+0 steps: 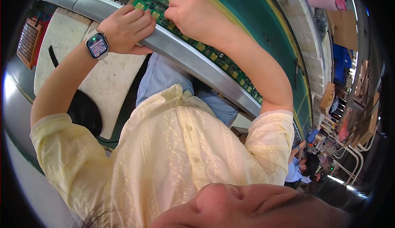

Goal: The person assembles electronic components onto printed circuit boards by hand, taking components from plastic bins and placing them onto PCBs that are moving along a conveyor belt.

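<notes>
A long green circuit board [224,65] with several yellowish square parts lies along the inner side of a grey metal rail [179,46]. My left hand [127,28], with a watch [97,45] on its wrist, reaches over the rail. Its fingers are bent and closed at the board's left edge, while the thumb sits low by the rail. Over the upper part of the board, my right hand [195,18] is closed, thumb and fingers drawn together just above the surface. Whatever its fingertips hold, if anything, is too small or hidden to make out.
Beyond the board runs a green belt [255,26] with a yellow edge. White foam blocks [314,59] line its far side. A pale foam slab [61,42] is at the left, near a brown tray [29,42]. Another person [298,168] sits at the far right.
</notes>
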Demonstrator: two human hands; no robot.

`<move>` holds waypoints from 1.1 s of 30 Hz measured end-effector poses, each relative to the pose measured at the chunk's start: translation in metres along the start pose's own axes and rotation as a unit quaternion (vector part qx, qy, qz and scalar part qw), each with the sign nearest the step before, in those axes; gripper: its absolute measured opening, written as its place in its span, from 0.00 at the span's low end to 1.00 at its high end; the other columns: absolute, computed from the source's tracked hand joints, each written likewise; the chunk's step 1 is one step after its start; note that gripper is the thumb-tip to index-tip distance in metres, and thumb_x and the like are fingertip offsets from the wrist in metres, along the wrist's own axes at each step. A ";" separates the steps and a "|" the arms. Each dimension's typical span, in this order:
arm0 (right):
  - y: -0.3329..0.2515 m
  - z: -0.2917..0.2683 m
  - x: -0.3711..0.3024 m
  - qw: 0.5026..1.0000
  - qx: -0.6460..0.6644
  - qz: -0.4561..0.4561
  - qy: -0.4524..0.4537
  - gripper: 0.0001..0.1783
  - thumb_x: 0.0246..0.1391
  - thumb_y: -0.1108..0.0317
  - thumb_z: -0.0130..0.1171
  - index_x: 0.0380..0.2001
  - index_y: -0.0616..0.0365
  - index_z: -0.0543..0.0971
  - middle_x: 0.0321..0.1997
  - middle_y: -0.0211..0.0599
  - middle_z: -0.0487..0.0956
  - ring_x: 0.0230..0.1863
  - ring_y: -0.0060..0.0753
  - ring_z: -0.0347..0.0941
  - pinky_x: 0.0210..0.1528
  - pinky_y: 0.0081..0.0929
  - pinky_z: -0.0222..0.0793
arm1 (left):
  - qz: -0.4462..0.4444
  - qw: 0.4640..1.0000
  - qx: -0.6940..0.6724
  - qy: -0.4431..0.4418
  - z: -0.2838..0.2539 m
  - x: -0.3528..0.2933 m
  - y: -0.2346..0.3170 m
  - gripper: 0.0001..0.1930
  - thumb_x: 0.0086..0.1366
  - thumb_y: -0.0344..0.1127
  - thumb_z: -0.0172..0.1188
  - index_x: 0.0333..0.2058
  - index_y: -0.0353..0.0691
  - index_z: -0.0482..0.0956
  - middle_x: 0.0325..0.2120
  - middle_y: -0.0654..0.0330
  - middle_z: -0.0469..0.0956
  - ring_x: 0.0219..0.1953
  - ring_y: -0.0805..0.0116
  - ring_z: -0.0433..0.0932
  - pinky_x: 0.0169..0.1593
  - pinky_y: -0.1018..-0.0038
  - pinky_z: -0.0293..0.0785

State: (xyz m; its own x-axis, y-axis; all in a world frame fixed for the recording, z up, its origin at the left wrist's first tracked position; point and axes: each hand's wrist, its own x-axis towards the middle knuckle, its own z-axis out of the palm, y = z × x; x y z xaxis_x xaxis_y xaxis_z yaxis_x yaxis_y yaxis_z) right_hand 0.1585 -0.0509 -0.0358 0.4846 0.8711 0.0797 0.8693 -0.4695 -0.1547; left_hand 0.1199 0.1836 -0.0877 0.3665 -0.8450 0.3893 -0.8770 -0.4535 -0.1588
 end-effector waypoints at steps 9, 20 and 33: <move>-0.003 0.001 -0.036 0.986 0.064 0.014 0.154 0.11 0.46 0.70 0.57 0.34 0.55 0.83 0.29 0.34 0.78 0.34 0.40 0.76 0.38 0.35 0.73 | 0.009 1.000 0.015 0.017 -0.001 0.002 0.003 0.33 0.55 0.59 0.59 0.45 0.32 0.76 0.42 0.49 0.78 0.42 0.56 0.78 0.47 0.63 0.74; -0.013 0.017 -0.025 0.993 0.000 0.015 0.115 0.19 0.44 0.74 0.59 0.44 0.61 0.80 0.37 0.35 0.75 0.41 0.39 0.72 0.46 0.34 0.69 | 0.004 0.998 0.028 0.055 0.000 0.005 0.001 0.30 0.54 0.60 0.59 0.42 0.35 0.77 0.38 0.56 0.77 0.39 0.62 0.76 0.44 0.69 0.74; -0.012 0.016 -0.027 0.992 0.060 0.025 0.109 0.20 0.40 0.75 0.61 0.41 0.62 0.81 0.34 0.34 0.76 0.38 0.38 0.73 0.46 0.33 0.70 | 0.005 0.998 0.030 0.061 0.001 0.004 0.001 0.30 0.55 0.61 0.57 0.42 0.36 0.77 0.38 0.57 0.76 0.39 0.63 0.75 0.44 0.69 0.73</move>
State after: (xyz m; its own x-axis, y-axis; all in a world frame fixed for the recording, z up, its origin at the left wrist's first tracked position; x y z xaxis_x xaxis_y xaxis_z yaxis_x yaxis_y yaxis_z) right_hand 0.1335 -0.0662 -0.0519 0.5484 0.7885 0.2785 0.8318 -0.4800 -0.2790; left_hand 0.1206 0.1796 -0.0872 0.3132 -0.8108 0.4946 -0.8593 -0.4636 -0.2159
